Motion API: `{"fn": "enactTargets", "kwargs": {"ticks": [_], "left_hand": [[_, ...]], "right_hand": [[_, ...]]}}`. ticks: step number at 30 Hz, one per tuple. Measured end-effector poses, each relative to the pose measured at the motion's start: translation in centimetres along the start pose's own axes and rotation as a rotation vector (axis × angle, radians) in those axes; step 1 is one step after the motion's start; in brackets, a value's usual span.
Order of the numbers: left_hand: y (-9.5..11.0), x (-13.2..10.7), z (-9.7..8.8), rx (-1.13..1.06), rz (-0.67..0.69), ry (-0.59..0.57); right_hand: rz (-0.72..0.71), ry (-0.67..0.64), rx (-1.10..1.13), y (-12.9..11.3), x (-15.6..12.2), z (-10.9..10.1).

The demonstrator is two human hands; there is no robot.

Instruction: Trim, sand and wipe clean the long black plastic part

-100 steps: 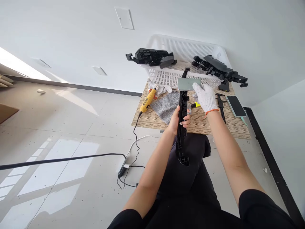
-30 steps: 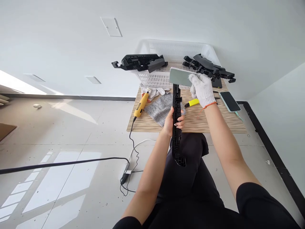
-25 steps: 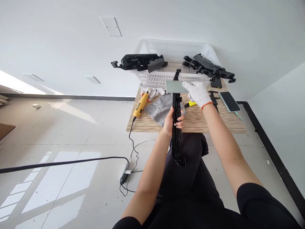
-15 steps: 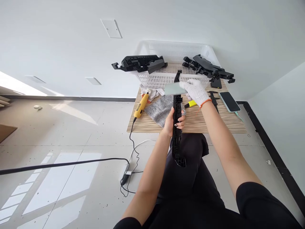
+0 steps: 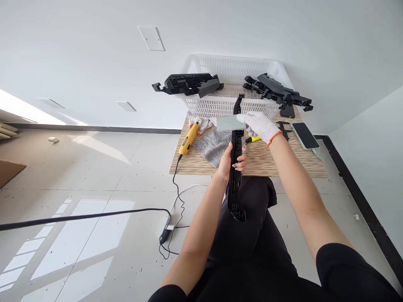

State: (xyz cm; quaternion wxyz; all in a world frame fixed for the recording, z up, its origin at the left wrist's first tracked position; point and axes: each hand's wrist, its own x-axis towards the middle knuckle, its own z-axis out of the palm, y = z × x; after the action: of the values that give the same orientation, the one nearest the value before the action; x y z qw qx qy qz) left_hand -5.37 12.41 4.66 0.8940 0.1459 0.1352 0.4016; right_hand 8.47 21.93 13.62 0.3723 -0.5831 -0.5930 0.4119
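My bare left hand [image 5: 227, 162] is wrapped round the middle of a long black plastic part [image 5: 234, 188], its ribbed side showing. The part points away from me, its lower end over my lap and its far tip near the basket's front wall. In a white knit glove with an orange cuff, my right hand [image 5: 258, 125] pinches one end of a pale grey-green rectangular sheet [image 5: 227, 123]. That sheet lies across the upper portion of the black part; whether it presses on it I cannot tell. A grey cloth [image 5: 211, 147] is spread beside my left hand.
A white plastic basket [image 5: 206, 107] on the wooden table [image 5: 283, 165] bears more black parts [image 5: 185, 84] at left and a pile [image 5: 277, 90] at right. A yellow corded tool [image 5: 189, 138], yellow-black cutter [image 5: 252, 139], black caliper [image 5: 285, 129] and phone [image 5: 304, 135] lie around.
My right hand has brought the sheet slightly down toward me along the black part. My left hand keeps its grip; the whole view has shifted a little.
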Motion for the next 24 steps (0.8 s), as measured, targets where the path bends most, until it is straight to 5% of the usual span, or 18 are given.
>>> {"fn": "enactTargets", "kwargs": {"ticks": [4,7,11,14,18,21,24], "left_hand": [[0.0,0.1,0.0,0.003,-0.005,0.001],[0.0,0.1,0.0,0.000,-0.014,0.006],[0.0,0.1,0.0,-0.002,-0.018,0.010],[0.0,0.1,0.0,0.000,-0.012,0.017],[0.0,0.1,0.0,-0.006,-0.010,0.029],[0.0,0.1,0.1,-0.011,-0.016,0.037],[0.0,0.0,0.2,-0.011,-0.020,0.045]], "right_hand": [[-0.068,0.131,0.019,0.2,0.1,-0.1],[-0.018,0.048,0.012,0.2,0.2,0.0],[-0.082,0.185,0.001,0.7,0.3,-0.1],[-0.026,0.035,0.001,0.9,0.2,-0.1],[-0.068,0.166,0.019,0.5,-0.2,-0.3],[-0.036,0.087,0.018,0.1,-0.6,-0.4],[-0.068,0.184,0.058,0.2,-0.8,-0.4]]}}
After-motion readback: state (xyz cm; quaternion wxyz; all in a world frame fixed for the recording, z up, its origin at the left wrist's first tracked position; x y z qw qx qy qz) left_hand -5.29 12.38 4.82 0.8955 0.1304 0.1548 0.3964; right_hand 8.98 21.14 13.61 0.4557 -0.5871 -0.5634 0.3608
